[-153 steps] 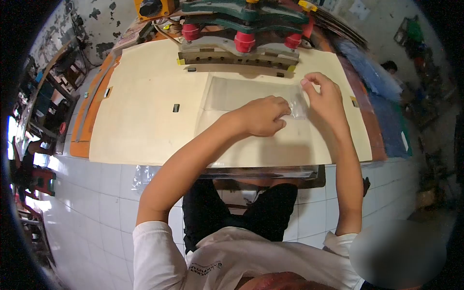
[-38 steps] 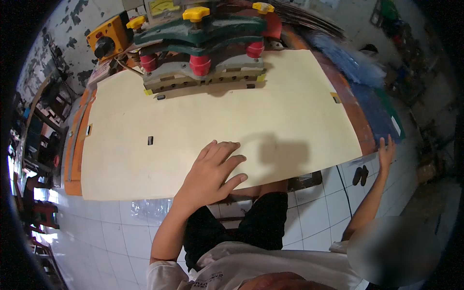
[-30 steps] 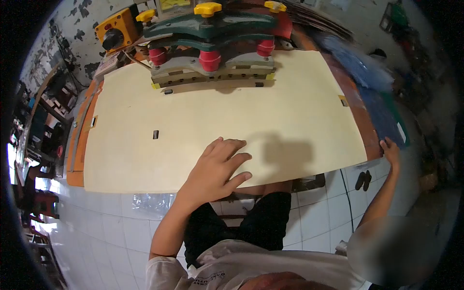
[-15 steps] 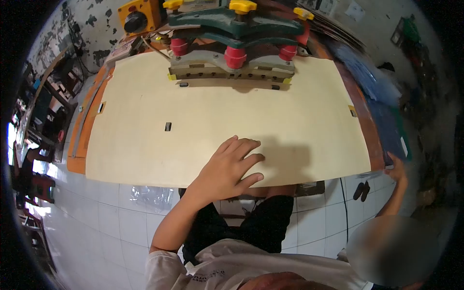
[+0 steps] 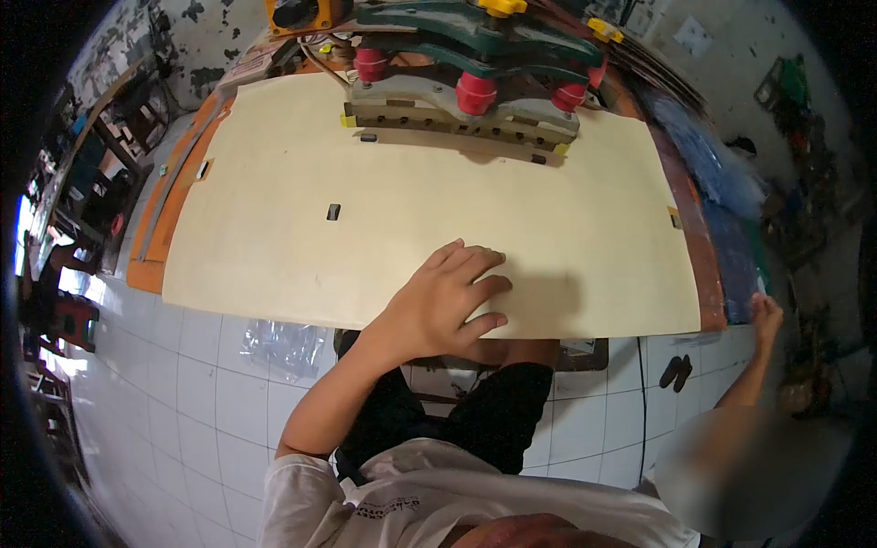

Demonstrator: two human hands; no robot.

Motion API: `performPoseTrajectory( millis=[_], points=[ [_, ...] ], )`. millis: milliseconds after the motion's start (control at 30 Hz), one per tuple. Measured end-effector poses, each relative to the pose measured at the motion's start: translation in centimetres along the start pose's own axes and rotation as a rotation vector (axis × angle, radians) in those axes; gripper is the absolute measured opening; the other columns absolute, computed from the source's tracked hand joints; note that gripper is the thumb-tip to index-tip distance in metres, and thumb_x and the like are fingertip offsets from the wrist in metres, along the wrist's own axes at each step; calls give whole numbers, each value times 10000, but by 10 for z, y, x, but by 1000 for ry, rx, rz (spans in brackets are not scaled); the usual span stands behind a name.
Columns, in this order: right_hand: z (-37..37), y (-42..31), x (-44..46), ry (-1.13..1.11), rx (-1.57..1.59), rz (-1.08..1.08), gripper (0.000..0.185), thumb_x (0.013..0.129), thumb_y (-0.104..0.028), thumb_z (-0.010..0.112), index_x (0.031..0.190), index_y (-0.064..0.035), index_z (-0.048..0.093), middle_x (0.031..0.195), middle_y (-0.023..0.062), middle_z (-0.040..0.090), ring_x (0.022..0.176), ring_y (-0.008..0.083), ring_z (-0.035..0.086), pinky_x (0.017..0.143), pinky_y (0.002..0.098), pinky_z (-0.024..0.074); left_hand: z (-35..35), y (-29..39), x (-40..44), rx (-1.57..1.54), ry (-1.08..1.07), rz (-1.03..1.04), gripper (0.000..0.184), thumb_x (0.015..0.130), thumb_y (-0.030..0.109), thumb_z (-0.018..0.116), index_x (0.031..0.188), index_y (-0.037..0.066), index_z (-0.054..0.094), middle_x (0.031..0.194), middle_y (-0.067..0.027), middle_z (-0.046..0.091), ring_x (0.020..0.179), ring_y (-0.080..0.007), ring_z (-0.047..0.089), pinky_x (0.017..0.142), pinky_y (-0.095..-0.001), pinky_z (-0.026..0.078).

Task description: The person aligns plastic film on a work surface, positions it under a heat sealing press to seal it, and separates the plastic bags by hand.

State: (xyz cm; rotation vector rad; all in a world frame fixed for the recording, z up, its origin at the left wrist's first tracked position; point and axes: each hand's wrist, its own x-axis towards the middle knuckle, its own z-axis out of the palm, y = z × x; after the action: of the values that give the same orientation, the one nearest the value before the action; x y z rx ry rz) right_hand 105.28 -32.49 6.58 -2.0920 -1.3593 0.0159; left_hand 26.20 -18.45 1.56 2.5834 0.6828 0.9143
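Observation:
My left hand [image 5: 448,297] hovers over or rests on the front part of a cream board [image 5: 247,237], its fingers spread and holding nothing. Far to the right, my right hand [image 5: 766,315] is at the front corner of a stack of blue plastic sheets [image 5: 735,260]. Its fingers are pressed together, and what they pinch is too small to make out. At the back of the board stands a green press [image 5: 484,41] with red cylinders [image 5: 475,93] and a slotted metal bar [image 5: 457,128]. A small dark block [image 5: 333,212] lies left of centre.
An orange control box [image 5: 303,15] with a black knob stands behind the board. Clear plastic [image 5: 285,347] shows below the front edge at left. Dark slippers [image 5: 676,373] are on the tiled floor at right. A metal strip [image 5: 174,187] runs along the left edge.
The clear bag that was under both hands about five seconds ago is gone from the board. My right hand has moved to the blue stack; my left hand has opened nearer the front edge.

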Motion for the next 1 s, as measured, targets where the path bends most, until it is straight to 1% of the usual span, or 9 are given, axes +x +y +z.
performPoseTrajectory(
  millis=[100,167,300,367,467,667,800,900,1000],
  points=[
    [3,-8,20,213,10,78,290,966,-264,664,1079,-5,729,886,55,715,679,121,618,576,269,493,1,-1,0,9,15,7,370,842,309,691,1115,64,647,1254,-162,577,1197,-346,546,1097,-527,373],
    [10,-42,28,526,-182,-82,312,965,-287,659,1120,-24,726,960,81,747,792,170,688,647,300,530,2,-1,0,16,26,18,365,841,318,680,1103,67,638,1235,-154,579,1185,-331,550,1095,-513,376],
    [-9,-63,69,604,-309,-211,368,960,-388,623,1111,-73,737,879,79,736,737,164,680,724,337,522,2,0,0,21,42,16,355,844,312,678,1096,65,635,1227,-153,584,1176,-330,556,1090,-514,381],
    [-20,-76,88,675,-398,-90,399,967,-420,597,1146,-91,734,987,91,744,866,217,707,793,354,525,3,0,0,23,40,14,353,844,310,678,1095,65,634,1224,-154,586,1174,-330,557,1089,-515,383],
    [-32,-76,121,666,-412,-176,391,966,-426,596,1173,-122,730,1045,96,745,971,258,702,872,365,512,2,1,0,29,45,8,347,849,308,676,1095,67,635,1221,-156,590,1171,-333,559,1087,-517,386],
    [-50,-171,154,853,-452,-269,376,983,-421,576,1230,-172,711,1175,68,721,1082,242,679,949,355,492,0,1,1,5,-9,-23,349,863,312,690,1118,75,656,1280,-151,586,1218,-341,546,1111,-532,368],
    [-6,-303,91,942,-416,-454,278,992,-297,606,1218,-183,721,1181,39,721,1064,192,690,912,324,522,-1,1,2,13,-2,-19,342,866,310,690,1112,75,657,1269,-151,594,1209,-341,554,1105,-533,374],
    [34,-361,21,895,-331,-572,276,922,-75,662,1180,-144,731,1154,76,726,1018,187,706,869,300,539,-1,2,1,0,4,-18,339,868,307,689,1113,75,656,1259,-154,600,1201,-344,559,1103,-534,377],
    [82,-390,-50,878,-284,-643,288,889,-21,664,1146,-120,746,1096,83,737,990,212,710,851,326,546,-3,5,0,-42,29,-28,315,861,270,696,1097,65,658,1237,-155,618,1184,-348,571,1097,-532,384]
  ],
)
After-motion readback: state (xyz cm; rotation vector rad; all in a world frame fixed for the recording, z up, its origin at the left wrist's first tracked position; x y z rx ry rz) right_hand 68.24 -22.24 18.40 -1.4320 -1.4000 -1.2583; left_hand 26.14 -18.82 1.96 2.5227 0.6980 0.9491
